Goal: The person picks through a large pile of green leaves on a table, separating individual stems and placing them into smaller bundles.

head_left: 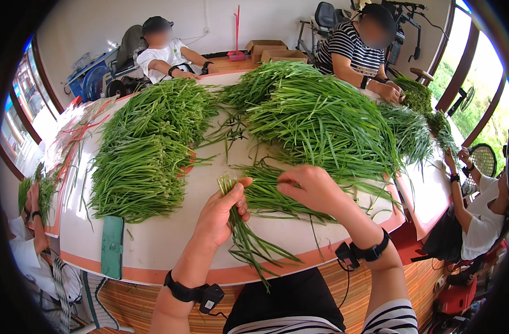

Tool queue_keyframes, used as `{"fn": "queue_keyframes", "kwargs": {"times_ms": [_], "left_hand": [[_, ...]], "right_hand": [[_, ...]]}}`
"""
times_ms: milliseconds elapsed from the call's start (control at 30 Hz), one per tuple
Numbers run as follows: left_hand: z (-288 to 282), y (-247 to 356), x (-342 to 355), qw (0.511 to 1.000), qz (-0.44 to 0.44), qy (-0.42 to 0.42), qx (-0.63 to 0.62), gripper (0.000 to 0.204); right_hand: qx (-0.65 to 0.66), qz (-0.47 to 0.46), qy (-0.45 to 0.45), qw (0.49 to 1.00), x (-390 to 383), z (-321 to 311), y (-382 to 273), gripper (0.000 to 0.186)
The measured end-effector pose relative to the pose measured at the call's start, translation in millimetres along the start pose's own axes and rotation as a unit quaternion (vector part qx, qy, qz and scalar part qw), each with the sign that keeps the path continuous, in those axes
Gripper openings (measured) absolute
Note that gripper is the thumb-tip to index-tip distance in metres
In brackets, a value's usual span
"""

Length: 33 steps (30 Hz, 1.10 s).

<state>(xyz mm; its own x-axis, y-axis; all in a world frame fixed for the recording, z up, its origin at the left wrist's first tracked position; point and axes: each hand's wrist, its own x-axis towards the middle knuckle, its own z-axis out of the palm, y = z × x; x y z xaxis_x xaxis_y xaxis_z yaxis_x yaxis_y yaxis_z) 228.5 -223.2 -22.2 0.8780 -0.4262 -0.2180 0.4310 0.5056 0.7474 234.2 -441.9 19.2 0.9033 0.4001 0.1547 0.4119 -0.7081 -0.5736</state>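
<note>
My left hand (220,216) is closed around a small bunch of garlic chives (244,240). Their pale cut ends stick up above the thumb, and the green leaves hang down toward the table's front edge. To its right, my right hand (312,188) hovers at a pile of loose garlic chives (265,192), its fingers bent together; whatever they pinch, if anything, is too small to make out. Behind it rises a large heap of garlic chives (327,119). On the left, neatly stacked garlic chives (140,175) lie with their ends lined up.
A green phone case (112,247) lies at the front left of the white table (210,261). Red ties (79,136) are strewn at the far left. Other people sit around the table, one handling greens (416,96) at the back right. Cardboard boxes (285,55) stand behind.
</note>
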Motion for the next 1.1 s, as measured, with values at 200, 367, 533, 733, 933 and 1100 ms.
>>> {"fn": "queue_keyframes", "kwargs": {"times_ms": [200,367,533,733,933,1100], "left_hand": [[-2.8,-0.8,1.4,1.000,0.000,-0.021,-0.005,0.025],[0.4,2.3,-0.2,1.000,0.002,0.019,-0.002,0.024],[-2.9,2.0,0.3,1.000,-0.013,0.021,-0.006,0.020],[-1.3,3.7,-0.5,1.000,-0.012,0.022,0.010,0.022],[-3.3,3.0,0.0,1.000,-0.009,0.022,0.015,0.024],[-0.5,3.7,0.1,1.000,-0.012,0.024,0.015,0.023]], "right_hand": [[-0.112,-0.036,0.041,0.992,44.2,28.0,39.3,0.028],[-0.104,0.026,-0.036,0.994,44.3,26.2,34.8,0.026],[0.074,0.066,0.062,0.993,27.4,15.7,29.3,0.022],[0.191,0.085,0.067,0.975,17.8,19.7,32.9,0.021],[0.145,0.084,0.086,0.982,16.6,17.5,26.5,0.020],[0.029,-0.018,0.102,0.994,20.7,27.4,33.4,0.021]]}}
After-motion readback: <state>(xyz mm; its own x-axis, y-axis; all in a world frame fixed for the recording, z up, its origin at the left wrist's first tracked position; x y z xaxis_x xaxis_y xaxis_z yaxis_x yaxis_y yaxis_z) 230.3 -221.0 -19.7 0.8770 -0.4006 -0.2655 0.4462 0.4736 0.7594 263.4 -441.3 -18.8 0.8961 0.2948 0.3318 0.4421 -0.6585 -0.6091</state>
